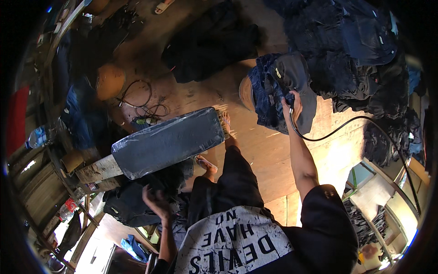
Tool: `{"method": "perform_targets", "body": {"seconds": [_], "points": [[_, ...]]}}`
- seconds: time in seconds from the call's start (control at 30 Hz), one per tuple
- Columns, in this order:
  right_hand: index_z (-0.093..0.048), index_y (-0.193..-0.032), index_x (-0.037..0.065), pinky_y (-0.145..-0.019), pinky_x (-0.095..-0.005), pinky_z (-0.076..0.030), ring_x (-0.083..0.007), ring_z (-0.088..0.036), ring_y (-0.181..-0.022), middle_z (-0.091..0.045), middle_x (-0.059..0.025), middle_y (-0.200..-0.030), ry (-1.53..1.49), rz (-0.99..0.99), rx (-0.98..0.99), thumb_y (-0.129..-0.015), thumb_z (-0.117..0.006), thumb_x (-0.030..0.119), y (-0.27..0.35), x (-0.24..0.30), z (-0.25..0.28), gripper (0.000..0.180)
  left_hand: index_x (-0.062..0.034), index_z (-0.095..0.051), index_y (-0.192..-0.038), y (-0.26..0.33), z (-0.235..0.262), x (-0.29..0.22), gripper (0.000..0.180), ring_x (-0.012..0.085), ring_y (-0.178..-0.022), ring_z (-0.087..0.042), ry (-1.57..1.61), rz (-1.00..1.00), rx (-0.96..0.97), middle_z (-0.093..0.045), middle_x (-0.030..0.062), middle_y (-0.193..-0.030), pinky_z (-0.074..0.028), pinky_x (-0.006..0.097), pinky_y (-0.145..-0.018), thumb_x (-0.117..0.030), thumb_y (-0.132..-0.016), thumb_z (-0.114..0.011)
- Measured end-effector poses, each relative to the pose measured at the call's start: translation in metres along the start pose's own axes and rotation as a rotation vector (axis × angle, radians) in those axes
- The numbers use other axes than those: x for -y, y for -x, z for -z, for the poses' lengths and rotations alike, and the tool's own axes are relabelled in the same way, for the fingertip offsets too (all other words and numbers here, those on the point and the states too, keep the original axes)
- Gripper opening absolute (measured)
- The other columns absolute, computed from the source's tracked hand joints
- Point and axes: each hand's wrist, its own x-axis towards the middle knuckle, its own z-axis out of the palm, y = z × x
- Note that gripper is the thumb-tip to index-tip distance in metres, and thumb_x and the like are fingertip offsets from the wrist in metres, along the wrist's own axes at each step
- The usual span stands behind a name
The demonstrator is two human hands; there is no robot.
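Observation:
My right hand [294, 106] is closed around a small dark hand tool with a black hose [335, 134] running from it; the tool's front end is hidden by my fingers. It is over a pair of blue jeans [266, 91] and a dark garment [295, 68], both heaped on a round tan stand [246, 93]. My left hand [156, 202] is raised over a pile of black clothes [125, 201], slightly blurred, fingers apart and holding nothing. Between my hands, beyond my legs, lies a long board wrapped in dark grey [169, 141].
Large heaps of dark clothes [337, 41] lie at the far right, and a black garment [210, 43] is on the wooden floor [269, 157]. Loose cables [148, 109] lie near an orange round container [110, 81]. A wooden frame with plastic bottles [37, 137] runs along the left.

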Motion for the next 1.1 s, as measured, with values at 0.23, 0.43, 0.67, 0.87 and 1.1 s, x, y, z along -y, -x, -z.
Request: {"method": "perform_targets", "body": {"seconds": [0.23,0.43,0.67,0.87,1.1], "points": [[-0.071,-0.117,0.003,-0.085,-0.0436,-0.061,-0.0396,-0.075,-0.098,-0.074,-0.0195,-0.107,-0.131,0.096,0.057,-0.078,-0.078,-0.003,-0.012,0.113,0.091,0.039,-0.0045,-0.056,-0.149,-0.167,-0.155,-0.342,0.075,0.0472,-0.132,-0.06,0.309,-0.494,0.536,-0.056,0.0212,-0.154,-0.047,0.052,-0.116,-0.02,-0.084,-0.09],[-0.072,-0.112,0.006,-0.08,-0.0431,-0.061,-0.0379,-0.074,-0.091,-0.072,-0.0168,-0.101,-0.369,0.174,0.166,-0.078,-0.078,-0.003,0.04,0.25,0.087,0.036,-0.0101,-0.061,-0.135,-0.249,-0.235,-0.375,0.048,0.0464,-0.122,-0.067,-0.015,-0.666,0.78,-0.065,0.0217,-0.137,-0.056,0.052,-0.1,-0.001,-0.088,-0.067],[-0.07,-0.118,0.014,-0.068,-0.0394,-0.062,-0.028,-0.073,-0.079,-0.064,-0.0107,-0.105,-0.762,0.304,0.519,-0.082,-0.079,0.002,0.17,0.406,0.036,0.039,-0.0092,-0.072,-0.109,-0.265,-0.053,-0.135,0.035,0.0341,-0.119,-0.074,0.044,-0.542,0.368,-0.079,0.0139,-0.12,-0.058,0.042,-0.098,0.009,-0.084,-0.057],[-0.068,-0.118,0.009,-0.09,-0.0471,-0.059,-0.0416,-0.07,-0.104,-0.069,-0.0183,-0.112,-1.067,0.611,0.69,-0.09,-0.08,0.012,0.207,0.496,-0.022,0.03,-0.0139,-0.079,-0.128,-0.241,0.066,-0.012,0.054,0.0423,-0.149,-0.049,-0.141,-0.416,-0.045,-0.054,0.0218,-0.162,-0.038,0.05,-0.125,0.006,-0.083,-0.059],[-0.073,-0.117,0.009,-0.111,-0.0438,-0.051,-0.0353,-0.071,-0.121,-0.076,-0.0156,-0.122,-0.568,0.652,0.62,-0.09,-0.087,0.02,0.166,0.445,-0.063,0.033,-0.0095,-0.059,-0.149,-0.16,0.056,-0.039,0.072,0.0397,-0.133,-0.057,0.016,-0.247,0.059,-0.063,0.0174,-0.143,-0.044,0.05,-0.114,-0.027,-0.085,-0.086]]}}
